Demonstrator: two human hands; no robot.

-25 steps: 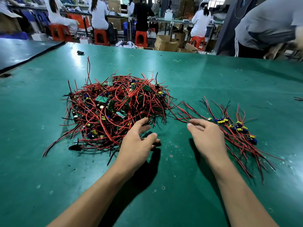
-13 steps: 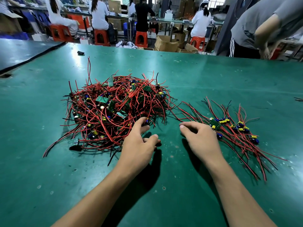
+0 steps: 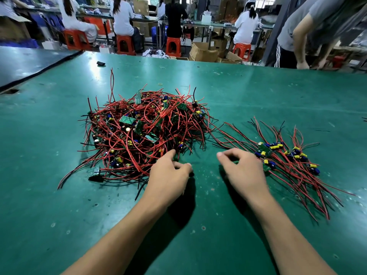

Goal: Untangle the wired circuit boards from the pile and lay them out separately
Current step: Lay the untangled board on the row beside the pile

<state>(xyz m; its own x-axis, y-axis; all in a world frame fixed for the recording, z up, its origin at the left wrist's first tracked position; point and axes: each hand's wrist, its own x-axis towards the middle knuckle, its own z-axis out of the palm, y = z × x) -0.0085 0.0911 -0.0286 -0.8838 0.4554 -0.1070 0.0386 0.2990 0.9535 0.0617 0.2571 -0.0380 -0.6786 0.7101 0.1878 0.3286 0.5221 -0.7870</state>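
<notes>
One pile just beyond left hand

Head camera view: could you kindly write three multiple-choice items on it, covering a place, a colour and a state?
1. Where does the spread-out row of red-wired green circuit boards lie relative to the big tangled pile of wired boards? A. left B. right C. on top
2. Most wires in the pile are: A. red B. white C. blue
3. The right hand is: A. out of view B. raised high, fingers straight C. low over the green table, fingers curled
1 B: the row lies right of the pile. 2 A: red strands dominate. 3 C: it sits at the row's near left end.
</notes>
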